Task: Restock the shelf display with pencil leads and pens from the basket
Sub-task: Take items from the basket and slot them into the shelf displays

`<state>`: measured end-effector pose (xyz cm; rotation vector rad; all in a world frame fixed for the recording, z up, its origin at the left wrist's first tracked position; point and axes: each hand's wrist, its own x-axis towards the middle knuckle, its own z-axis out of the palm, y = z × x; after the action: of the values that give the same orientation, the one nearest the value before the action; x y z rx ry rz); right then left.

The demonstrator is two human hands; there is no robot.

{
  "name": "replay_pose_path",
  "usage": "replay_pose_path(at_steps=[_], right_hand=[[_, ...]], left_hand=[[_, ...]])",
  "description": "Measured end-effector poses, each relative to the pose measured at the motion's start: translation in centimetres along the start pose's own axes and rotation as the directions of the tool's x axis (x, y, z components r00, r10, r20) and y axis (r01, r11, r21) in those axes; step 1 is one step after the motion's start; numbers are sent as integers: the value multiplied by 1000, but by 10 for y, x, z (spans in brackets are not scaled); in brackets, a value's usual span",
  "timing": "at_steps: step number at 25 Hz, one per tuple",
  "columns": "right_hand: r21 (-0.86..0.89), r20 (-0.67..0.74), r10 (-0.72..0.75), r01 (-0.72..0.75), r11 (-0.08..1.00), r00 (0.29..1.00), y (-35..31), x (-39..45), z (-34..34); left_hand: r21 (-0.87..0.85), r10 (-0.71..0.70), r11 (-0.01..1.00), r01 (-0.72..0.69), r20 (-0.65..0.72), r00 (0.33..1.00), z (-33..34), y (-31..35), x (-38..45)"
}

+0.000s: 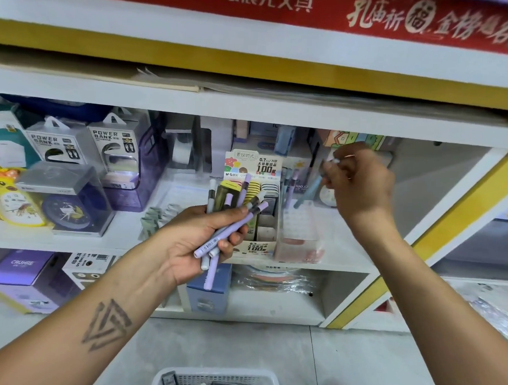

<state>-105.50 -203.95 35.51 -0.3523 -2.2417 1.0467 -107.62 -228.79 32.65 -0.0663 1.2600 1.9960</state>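
Observation:
My left hand (198,242) grips a bundle of several purple and grey pens (233,217) in front of the middle shelf. Behind the bundle stands a cardboard pencil lead display box (255,174) marked 0.7 HB 100. My right hand (362,183) is raised to the right of that box, its fingers curled and pinching a blurred pen (307,192) whose lower end points down into a clear pen holder (300,233). A white basket (216,381) with dark packs inside sits on the floor at the bottom edge.
Power bank boxes (113,149) and boxed alarm clocks (67,203) fill the shelf's left part. A white shelf board (251,106) hangs just above my hands. Blue (209,287) and purple boxes (25,271) occupy the lower shelf. A yellow-edged panel (439,231) bounds the right.

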Motion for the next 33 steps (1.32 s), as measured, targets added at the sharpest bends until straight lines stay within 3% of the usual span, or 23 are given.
replay_pose_path(at_steps=[9,20,22,24,26,28,30,31,33], right_hand=[[-175,181,-157,189,966,971,18,-8,26],[-69,228,-206,227,971,952,16,-8,43],[-207,275,-279,340,917,920,17,-9,47],[-361,348,-263,388,848,900,14,-10,50],[-327,313,-164,268,906,935,7,-11,50],[-63,355,69,-49,997,932,-4,-13,45],[167,558,227,-376,911,798,-11,-19,39],[222,637,241,-473,852,732,-13,-23,35],[330,692,231,-584,741,684,-13,-27,29]], left_hand=[[9,38,999,-38,-56,998,16,-7,18],[20,58,998,-56,-89,994,11,-7,18],[25,64,998,-62,-82,995,11,-7,17],[28,75,997,-73,-80,994,11,-8,16],[29,88,996,-86,-81,993,12,-8,16],[38,110,994,-106,-90,990,13,-9,15],[51,130,991,-125,-108,986,15,-10,15],[57,139,989,-133,-114,984,17,-11,14],[67,151,987,-145,-114,982,21,-13,14]])
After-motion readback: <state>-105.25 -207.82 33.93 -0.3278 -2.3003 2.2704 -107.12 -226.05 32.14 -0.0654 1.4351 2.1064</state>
